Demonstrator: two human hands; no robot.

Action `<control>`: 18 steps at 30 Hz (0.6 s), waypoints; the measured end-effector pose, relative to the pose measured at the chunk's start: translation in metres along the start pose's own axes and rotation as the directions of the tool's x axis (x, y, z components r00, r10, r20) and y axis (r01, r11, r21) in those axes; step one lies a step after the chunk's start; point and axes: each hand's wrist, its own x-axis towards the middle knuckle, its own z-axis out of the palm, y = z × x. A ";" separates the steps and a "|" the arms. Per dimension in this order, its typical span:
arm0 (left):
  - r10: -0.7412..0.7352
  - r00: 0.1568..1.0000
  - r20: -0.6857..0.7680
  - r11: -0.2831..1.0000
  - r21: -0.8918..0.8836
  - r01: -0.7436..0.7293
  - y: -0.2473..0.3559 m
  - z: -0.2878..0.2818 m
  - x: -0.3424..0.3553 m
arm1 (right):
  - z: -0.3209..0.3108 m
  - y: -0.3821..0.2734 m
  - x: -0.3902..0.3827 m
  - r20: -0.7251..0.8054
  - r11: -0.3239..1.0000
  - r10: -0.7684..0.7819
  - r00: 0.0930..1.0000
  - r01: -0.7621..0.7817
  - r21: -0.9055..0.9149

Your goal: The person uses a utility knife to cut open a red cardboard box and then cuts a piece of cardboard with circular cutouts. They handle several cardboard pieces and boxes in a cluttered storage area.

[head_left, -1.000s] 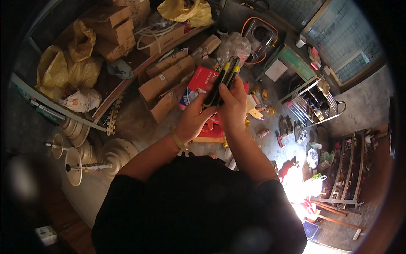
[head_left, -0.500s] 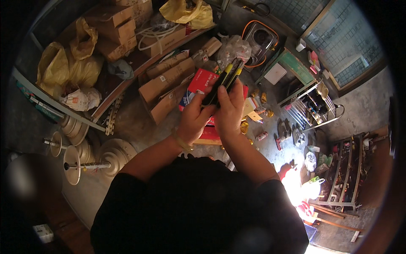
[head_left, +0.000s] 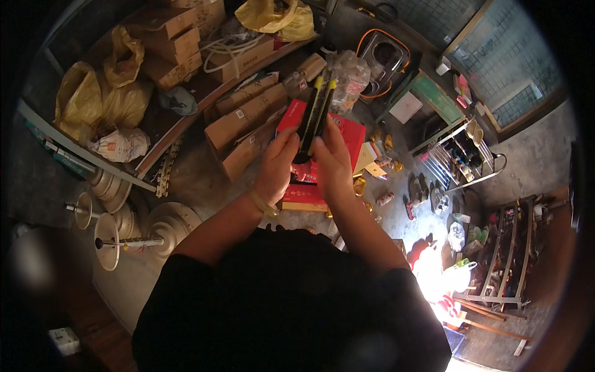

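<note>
My left hand (head_left: 279,162) and my right hand (head_left: 334,162) hold a long black-and-yellow object (head_left: 314,111) between them, pointing away from me with two yellow tips at its far end. It may be a pair of tools lying together; I cannot tell. My left fingers are at its near left side, my right fingers along its right side. Below and behind it sit red cardboard boxes (head_left: 349,139), partly hidden by my hands.
Brown cartons (head_left: 248,121) and a shelf with yellow plastic bags (head_left: 87,99) are at left. Metal stands (head_left: 176,220) stand lower left. A gas stove (head_left: 378,56), green table (head_left: 434,90), metal rack (head_left: 462,161) and laden shoe rack (head_left: 499,248) are at right, among scattered floor items.
The black-and-yellow object has turned more upright, its yellow tips higher and farther left. My hands have shifted on it, the left fingers sitting lower along its side.
</note>
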 end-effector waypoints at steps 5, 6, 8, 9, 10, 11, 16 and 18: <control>-0.044 0.999 0.001 0.999 0.023 0.044 0.009 0.002 -0.004 | 0.003 -0.003 -0.008 0.042 0.997 0.077 0.996 -0.076 -0.032; -0.045 0.999 -0.001 0.999 0.029 0.045 0.009 0.002 -0.004 | 0.003 -0.003 -0.008 0.054 0.997 0.073 0.996 -0.072 -0.029; -0.047 0.999 -0.005 0.998 0.041 0.048 0.010 0.002 -0.004 | 0.004 -0.003 -0.008 0.074 0.997 0.072 0.995 -0.071 -0.010; -0.018 1.000 -0.003 0.998 0.068 0.018 0.009 0.003 -0.003 | 0.005 -0.004 -0.008 0.082 0.997 0.073 0.994 -0.074 0.003; 0.012 1.000 0.001 0.995 0.095 -0.012 0.008 0.003 -0.002 | 0.005 -0.005 -0.007 0.088 0.998 0.061 0.994 -0.061 -0.013; 0.042 0.999 0.004 0.992 0.121 -0.042 0.007 0.003 -0.001 | 0.005 -0.005 -0.007 0.095 0.998 0.050 0.994 -0.047 -0.028; 0.044 0.998 -0.035 0.996 0.083 -0.041 0.008 0.008 -0.003 | 0.003 -0.004 -0.007 0.108 0.998 0.048 0.993 -0.045 -0.033; 0.050 0.997 -0.053 0.996 0.078 -0.046 0.009 0.011 -0.004 | 0.005 -0.005 -0.007 0.082 0.999 0.034 0.996 -0.031 -0.035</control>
